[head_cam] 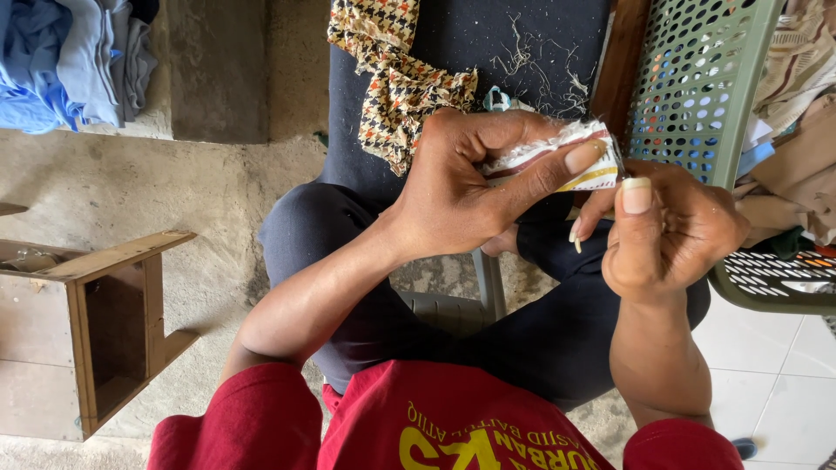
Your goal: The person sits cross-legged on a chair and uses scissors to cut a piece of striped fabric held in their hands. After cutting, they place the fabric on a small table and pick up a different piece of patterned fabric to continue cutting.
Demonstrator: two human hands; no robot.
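Note:
My left hand (475, 178) grips a small folded piece of white cloth (570, 155) with red and yellow stripes and a frayed edge, thumb pressed along its front. My right hand (670, 231) is at the cloth's right end, thumb up against it and fingers curled beneath; whether it pinches a thread or the cloth itself I cannot tell. Both hands hover over my lap in dark trousers (531, 339). I am seated, wearing a red shirt (453, 422).
A patterned beige, black and orange cloth strip (396, 83) lies on a dark surface (488, 39) littered with thread scraps. A green perforated plastic basket (697, 83) with fabrics stands at right. A wooden stool (96, 326) sits at left; blue folded clothes (61, 57) upper left.

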